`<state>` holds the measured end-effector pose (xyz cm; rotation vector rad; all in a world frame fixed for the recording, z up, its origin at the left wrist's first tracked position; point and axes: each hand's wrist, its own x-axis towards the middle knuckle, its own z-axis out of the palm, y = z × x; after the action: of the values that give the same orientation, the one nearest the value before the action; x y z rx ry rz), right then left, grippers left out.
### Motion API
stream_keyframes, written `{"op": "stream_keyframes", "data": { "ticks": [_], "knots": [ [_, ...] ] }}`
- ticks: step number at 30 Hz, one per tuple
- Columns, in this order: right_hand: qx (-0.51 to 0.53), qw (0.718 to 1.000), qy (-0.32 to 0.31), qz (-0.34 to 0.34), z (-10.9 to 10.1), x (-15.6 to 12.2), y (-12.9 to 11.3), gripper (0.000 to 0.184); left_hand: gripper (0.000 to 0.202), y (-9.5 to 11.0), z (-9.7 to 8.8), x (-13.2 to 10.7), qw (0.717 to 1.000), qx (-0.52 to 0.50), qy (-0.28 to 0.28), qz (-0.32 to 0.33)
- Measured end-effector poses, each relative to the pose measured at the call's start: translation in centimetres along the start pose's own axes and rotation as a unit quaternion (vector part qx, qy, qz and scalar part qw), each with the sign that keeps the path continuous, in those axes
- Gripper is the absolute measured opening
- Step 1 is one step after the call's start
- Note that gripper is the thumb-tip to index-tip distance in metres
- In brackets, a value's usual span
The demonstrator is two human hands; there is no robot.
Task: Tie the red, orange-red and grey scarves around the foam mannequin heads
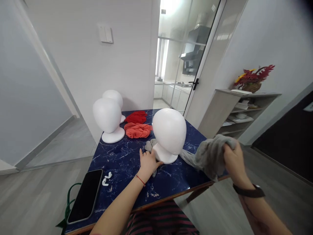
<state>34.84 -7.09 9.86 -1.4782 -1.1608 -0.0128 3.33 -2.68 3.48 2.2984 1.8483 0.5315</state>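
A white mannequin head stands upright on its round base on the blue marbled table. My left hand lies against the left side of that base, fingers spread and thumb stretched along its front edge. Some grey cloth shows under and beside these fingers. Off to the right, my right hand is closed around a bunched grey scarf, raised at the table's edge. A length of the scarf runs from there back to the base; its part behind the head is hidden.
Two more white heads, a nearer one and a farther one, stand at the back left. Beside them lie a red cloth and a coral cloth. A phone and white earbuds lie front left. A shelf stands right.
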Motion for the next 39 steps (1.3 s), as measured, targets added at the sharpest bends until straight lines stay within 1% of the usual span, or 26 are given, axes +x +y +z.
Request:
{"op": "stream_keyframes", "data": {
  "ticks": [1,2,3,5,6,7,8,10,13,15,17,19,20,22,24,26,27,28,29,30,32,33,35,36,37,39],
  "knots": [
    [-0.01,1.0,-0.017,0.013,1.0,-0.2,0.8,0.033,0.076,0.1,-0.5,0.1,1.0,0.008,0.003,-0.004],
    [-0.017,0.998,-0.057,0.021,2.2,-0.5,1.5,0.037,0.079,0.3,-0.9,0.2,1.0,-0.001,0.016,-0.006],
    [-0.029,0.993,-0.115,0.019,3.4,-1.0,2.2,0.043,0.084,0.5,-1.0,0.5,0.999,-0.028,0.034,-0.006],
    [-0.055,0.969,-0.239,-0.019,5.6,-2.4,3.7,0.056,0.1,1.2,-0.8,1.4,0.989,-0.131,0.062,-0.002],
    [-0.074,0.955,-0.284,-0.043,6.6,-3.1,4.4,0.061,0.107,1.6,-0.4,1.9,0.978,-0.196,0.068,-0.001],
    [-0.099,0.943,-0.311,-0.065,7.5,-3.9,5.0,0.064,0.112,2.0,0.1,2.5,0.963,-0.259,0.071,0.002],
    [-0.131,0.933,-0.326,-0.08,8.2,-4.6,5.6,0.065,0.116,2.4,0.8,2.9,0.947,-0.312,0.078,0.007],
    [-0.204,0.92,-0.325,-0.083,9.3,-5.7,6.3,0.059,0.12,3.2,2.1,3.6,0.92,-0.375,0.107,0.029],
    [-0.264,0.91,-0.31,-0.074,10.1,-6.2,6.5,0.046,0.115,4.1,3.2,4.2,0.905,-0.396,0.148,0.032],
    [-0.262,0.909,-0.314,-0.075,10.4,-5.9,6.4,0.038,0.108,4.4,3.1,4.3,0.899,-0.41,0.152,0.013],
    [-0.24,0.914,-0.319,-0.066,10.4,-5.5,6.4,0.03,0.103,4.1,2.0,4.2,0.888,-0.439,0.136,0.0],
    [-0.185,0.93,-0.314,-0.041,10.3,-4.9,6.5,0.024,0.099,3.0,0.0,3.8,0.874,-0.472,0.121,-0.001],
    [-0.145,0.943,-0.299,-0.024,10.1,-4.5,6.4,0.024,0.096,2.1,-1.3,3.5,0.867,-0.484,0.117,0.004],
    [-0.059,0.97,-0.236,0.016,9.7,-3.9,6.0,0.027,0.092,-0.6,-4.2,2.5,0.859,-0.492,0.137,0.034],
    [0.014,0.989,-0.135,0.056,9.3,-3.2,5.1,0.031,0.086,-4.0,-7.1,1.4,0.871,-0.464,0.157,0.039],
    [0.079,0.994,-0.039,0.072,9.5,-2.7,3.5,0.035,0.082,-7.8,-9.4,0.3,0.89,-0.424,0.168,0.013],
    [0.108,0.992,-0.01,0.072,9.8,-2.6,2.6,0.037,0.083,-9.5,-10.1,-0.2,0.899,-0.406,0.165,-0.004],
    [0.133,0.989,-0.004,0.067,10.3,-2.6,1.7,0.039,0.086,-11.1,-10.6,-0.6,0.902,-0.396,0.173,-0.022],
    [0.153,0.986,-0.019,0.06,11.0,-2.8,0.8,0.041,0.089,-12.5,-10.9,-0.9,0.902,-0.39,0.181,-0.033],
    [0.166,0.983,-0.058,0.047,11.8,-3.1,-0.1,0.042,0.092,-13.7,-10.9,-1.2,0.903,-0.387,0.181,-0.041],
    [0.164,0.969,-0.182,-0.004,13.6,-4.1,-1.6,0.042,0.096,-15.3,-10.4,-1.5,0.901,-0.389,0.183,-0.054],
    [0.145,0.956,-0.253,-0.044,14.6,-4.8,-2.2,0.041,0.097,-15.9,-10.1,-1.6,0.9,-0.391,0.181,-0.059],
    [0.067,0.916,-0.377,-0.12,16.3,-6.3,-3.2,0.045,0.1,-16.6,-9.4,-1.8,0.9,-0.391,0.182,-0.06],
    [0.015,0.892,-0.427,-0.146,17.1,-7.0,-3.5,0.052,0.101,-16.8,-9.1,-1.8,0.901,-0.39,0.183,-0.055],
    [-0.039,0.87,-0.463,-0.162,17.7,-7.8,-3.8,0.063,0.103,-16.9,-8.9,-1.9,0.902,-0.389,0.182,-0.048],
    [-0.127,0.836,-0.504,-0.175,18.7,-9.0,-4.0,0.083,0.105,-17.0,-8.7,-2.0,0.904,-0.389,0.176,-0.03]
  ]
}}
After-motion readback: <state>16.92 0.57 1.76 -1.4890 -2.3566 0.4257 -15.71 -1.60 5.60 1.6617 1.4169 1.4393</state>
